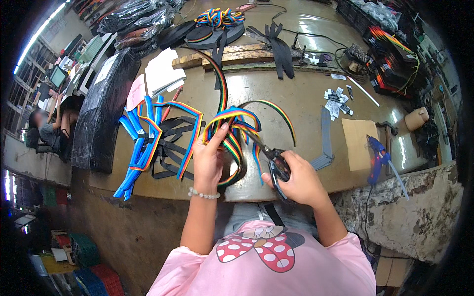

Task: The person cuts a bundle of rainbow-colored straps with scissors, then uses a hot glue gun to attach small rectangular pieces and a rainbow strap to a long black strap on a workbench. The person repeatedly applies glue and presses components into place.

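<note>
My left hand (211, 155) is closed on a looped bunch of striped webbing straps (231, 117), banded in blue, red, yellow, green and black. In my right hand (298, 180) are black-handled scissors (277, 165), their blades pointing at the bunch near my left fingers. Whether the blades touch a strap, I cannot tell. One strap runs from the bunch up toward the table's back, and another end curls out to the right. Left of my hands lie bundled blue striped straps (140, 140) with black straps (173, 143) beside them.
Webbing rolls (215, 35) sit at the back behind a wooden bar (237, 56). Right are small labels (337, 102), grey strips (326, 138), cardboard (359, 145) and a blue glue gun (376, 158). A black plastic-wrapped package (101, 108) stands left; another person (49, 123) sits beyond.
</note>
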Motion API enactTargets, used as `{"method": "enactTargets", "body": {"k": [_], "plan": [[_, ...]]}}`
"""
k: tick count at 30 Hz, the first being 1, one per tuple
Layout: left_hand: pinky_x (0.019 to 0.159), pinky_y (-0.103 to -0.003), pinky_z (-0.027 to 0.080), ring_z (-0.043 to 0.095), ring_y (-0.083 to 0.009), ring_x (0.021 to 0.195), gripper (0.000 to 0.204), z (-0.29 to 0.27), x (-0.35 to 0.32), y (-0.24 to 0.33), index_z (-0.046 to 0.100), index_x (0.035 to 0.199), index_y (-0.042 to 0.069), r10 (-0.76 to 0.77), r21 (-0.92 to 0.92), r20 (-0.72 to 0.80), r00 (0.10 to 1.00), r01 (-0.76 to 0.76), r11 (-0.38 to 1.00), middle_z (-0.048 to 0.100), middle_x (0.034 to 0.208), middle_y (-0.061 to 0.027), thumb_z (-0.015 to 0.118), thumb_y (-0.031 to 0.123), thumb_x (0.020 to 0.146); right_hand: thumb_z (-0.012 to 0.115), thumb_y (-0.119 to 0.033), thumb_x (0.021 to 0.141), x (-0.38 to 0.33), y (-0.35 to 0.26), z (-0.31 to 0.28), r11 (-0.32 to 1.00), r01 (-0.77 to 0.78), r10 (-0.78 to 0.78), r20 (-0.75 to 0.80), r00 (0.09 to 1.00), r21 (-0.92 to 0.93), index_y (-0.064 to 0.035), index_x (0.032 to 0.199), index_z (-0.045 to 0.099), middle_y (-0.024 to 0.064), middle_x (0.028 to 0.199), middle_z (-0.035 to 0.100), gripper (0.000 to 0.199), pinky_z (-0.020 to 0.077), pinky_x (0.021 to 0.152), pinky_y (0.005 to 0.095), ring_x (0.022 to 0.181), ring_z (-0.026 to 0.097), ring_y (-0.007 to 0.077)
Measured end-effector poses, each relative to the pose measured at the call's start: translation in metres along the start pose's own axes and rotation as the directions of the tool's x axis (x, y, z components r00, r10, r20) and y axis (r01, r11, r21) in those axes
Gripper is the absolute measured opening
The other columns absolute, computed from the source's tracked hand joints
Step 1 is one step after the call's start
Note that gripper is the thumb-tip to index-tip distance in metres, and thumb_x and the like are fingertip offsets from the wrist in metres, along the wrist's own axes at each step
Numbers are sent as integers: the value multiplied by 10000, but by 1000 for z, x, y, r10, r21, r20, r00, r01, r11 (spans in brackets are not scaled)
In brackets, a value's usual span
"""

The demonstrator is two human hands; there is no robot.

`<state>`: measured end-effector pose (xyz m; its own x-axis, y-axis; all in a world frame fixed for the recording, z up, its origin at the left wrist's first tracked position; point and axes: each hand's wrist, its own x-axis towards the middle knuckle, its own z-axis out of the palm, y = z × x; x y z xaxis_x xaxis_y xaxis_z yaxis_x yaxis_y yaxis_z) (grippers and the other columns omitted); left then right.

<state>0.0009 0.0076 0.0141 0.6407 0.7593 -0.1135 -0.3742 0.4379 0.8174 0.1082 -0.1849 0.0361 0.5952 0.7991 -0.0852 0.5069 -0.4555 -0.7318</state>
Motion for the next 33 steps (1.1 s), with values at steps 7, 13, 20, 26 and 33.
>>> {"method": "enactTargets", "body": {"k": [7,13,20,26,33], "plan": [[779,-294,586,703,-158,894,198,10,4,-6,627,1137,-4,49,-122,22,999,-46,991,707,1038,-95,621,73,955,788,-528,746,-11,-7,3,997,81,-80,-42,996,3,6,991,600,186,965,644,617,524,754,438,896,664,367],[783,-330,598,696,-174,904,198,20,-6,-20,581,1174,6,61,-131,-54,997,-68,989,687,1064,-104,556,88,995,791,-531,740,-11,0,26,989,81,-105,-200,974,-126,17,955,559,168,896,598,633,519,713,460,851,645,380],[838,-364,582,686,-198,937,219,34,-17,-23,570,1185,-11,94,-261,-41,995,-102,960,678,1078,-114,538,117,1010,805,-529,711,-7,3,41,958,115,-210,-373,904,-261,8,978,567,143,903,579,645,520,672,441,844,629,350],[919,-383,548,671,-222,1026,223,30,-14,-25,575,1171,-37,30,-354,25,999,-19,935,672,1123,-146,516,115,1019,848,-457,685,-2,10,37,931,149,-291,-429,855,-333,-1,994,584,135,916,598,611,514,669,424,835,637,333],[935,-383,530,671,-225,1019,250,26,0,-31,549,1218,-26,-83,-401,8,997,79,913,667,1136,-143,521,113,1012,819,-437,726,2,14,29,925,128,-267,-372,889,-357,-14,951,581,125,876,586,535,506,657,429,807,631,339]]}}
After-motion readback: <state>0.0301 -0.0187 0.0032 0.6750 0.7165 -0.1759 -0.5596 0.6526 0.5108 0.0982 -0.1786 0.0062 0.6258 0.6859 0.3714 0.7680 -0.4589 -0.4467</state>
